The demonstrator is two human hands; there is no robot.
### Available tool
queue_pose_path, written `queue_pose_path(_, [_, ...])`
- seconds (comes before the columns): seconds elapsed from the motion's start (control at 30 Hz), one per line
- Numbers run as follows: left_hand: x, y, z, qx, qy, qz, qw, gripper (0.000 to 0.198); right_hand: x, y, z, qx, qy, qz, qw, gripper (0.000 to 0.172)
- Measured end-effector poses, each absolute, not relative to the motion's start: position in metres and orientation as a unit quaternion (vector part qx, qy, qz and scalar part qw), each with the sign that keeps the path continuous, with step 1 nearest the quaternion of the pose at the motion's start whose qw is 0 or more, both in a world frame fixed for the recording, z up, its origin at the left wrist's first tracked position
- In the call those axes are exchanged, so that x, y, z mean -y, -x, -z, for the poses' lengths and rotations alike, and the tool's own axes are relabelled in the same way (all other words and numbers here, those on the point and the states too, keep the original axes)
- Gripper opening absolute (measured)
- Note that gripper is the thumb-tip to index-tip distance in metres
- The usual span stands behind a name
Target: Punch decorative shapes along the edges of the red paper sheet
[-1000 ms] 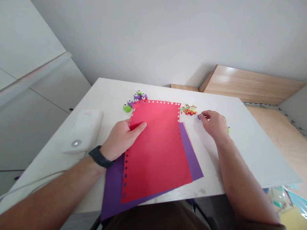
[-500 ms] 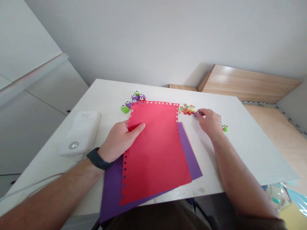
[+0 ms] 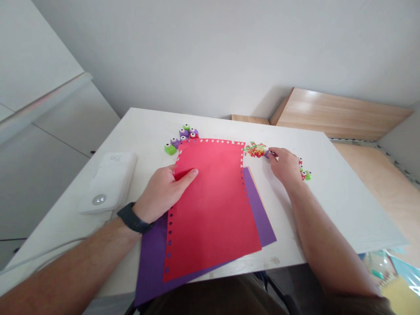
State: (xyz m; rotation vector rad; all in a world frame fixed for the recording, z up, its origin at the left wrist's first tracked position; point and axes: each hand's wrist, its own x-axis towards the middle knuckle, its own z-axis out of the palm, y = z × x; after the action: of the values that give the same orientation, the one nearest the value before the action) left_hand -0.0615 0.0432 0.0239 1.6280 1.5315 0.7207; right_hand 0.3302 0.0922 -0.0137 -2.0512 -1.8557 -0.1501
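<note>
My left hand [image 3: 167, 190] grips the left edge of a red sheet of paper [image 3: 215, 205], thumb on top. Punched shapes run along the sheet's top and down parts of both sides. Beneath it lies a purple sheet [image 3: 259, 210]. Off to the right, my right hand [image 3: 285, 165] has its fingers closed around a small purple craft punch [image 3: 267, 153], partly hidden by the fingers. Beside that punch is a pile of colourful punched paper bits [image 3: 255, 149]. Several green, purple and red craft punches [image 3: 183, 138] cluster behind the red sheet's upper left corner.
A white power bank-like device [image 3: 110, 181] with a cable lies on the left of the white table [image 3: 341, 197]. More punches [image 3: 307, 175] stand right of my right hand, partly hidden. A wooden panel [image 3: 344, 113] leans behind the table. A yellow notebook [image 3: 398, 293] is at lower right.
My right hand has shifted very slightly, and more of the punches beside its wrist show. The left hand still holds the red sheet in the same place.
</note>
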Motion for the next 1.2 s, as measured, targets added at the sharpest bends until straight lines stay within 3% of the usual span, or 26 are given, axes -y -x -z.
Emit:
queue_pose_path(0.8, [-0.044,0.063,-0.021,-0.595,-0.646,-0.289,0.38,0.044,-0.084,-0.34,0.002,0.668,0.713,0.069,0.204,0.037])
queue_pose_path(1.07, [-0.043,0.062,-0.022,-0.597,-0.637,-0.286,0.395,0.043,-0.073,-0.379,-0.001,0.627,0.758,0.149,0.099,0.031])
queue_pose_path(1.2, [-0.043,0.062,-0.024,-0.595,-0.638,-0.288,0.395,0.043,-0.074,-0.392,0.005,0.608,0.773,0.156,0.086,0.032])
